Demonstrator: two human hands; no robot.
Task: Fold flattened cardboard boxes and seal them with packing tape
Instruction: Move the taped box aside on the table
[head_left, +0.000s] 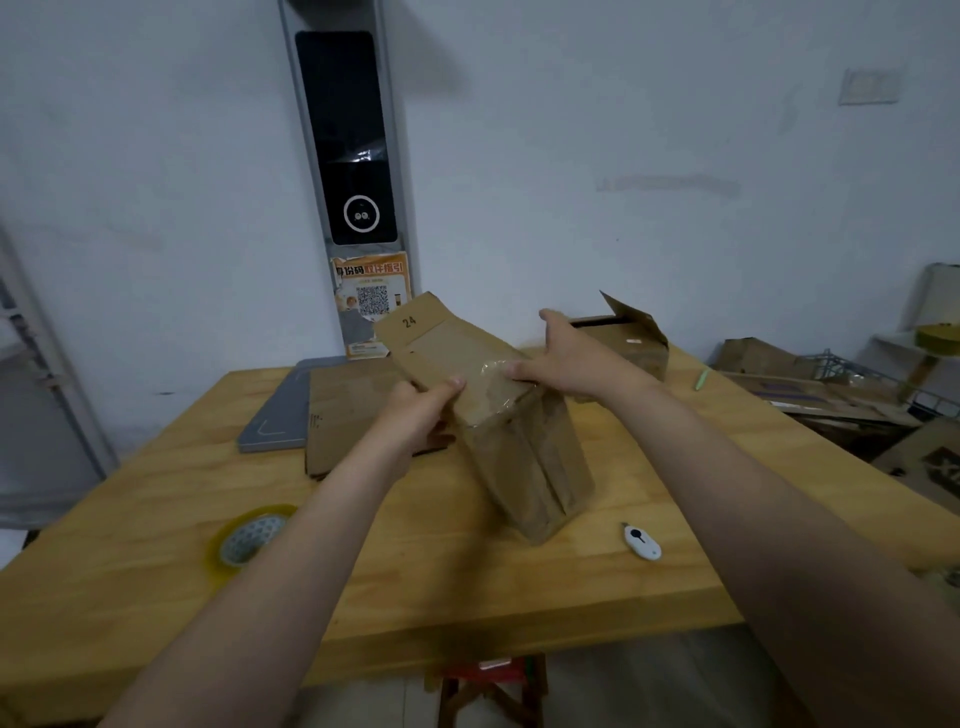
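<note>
A brown cardboard box (524, 457) stands tilted on the wooden table (156, 519), its lower corner touching the top. One flap, marked 24, sticks up at the far end. Clear tape shines across the box's upper face. My left hand (421, 410) grips the box's left upper edge, thumb on top. My right hand (566, 358) holds the right upper edge, with its thumb pressing on the taped patch. A roll of clear packing tape (249, 538) lies at the front left, partly hidden by my left forearm. Flattened cardboard (343, 415) lies behind my left hand.
A small white cutter (642, 542) lies right of the box. Another open box (634, 338) sits at the table's back right, near a green pen (702, 378). A grey pad (283, 410) lies at the back left. Cardboard scraps (810, 384) pile up beyond the right edge.
</note>
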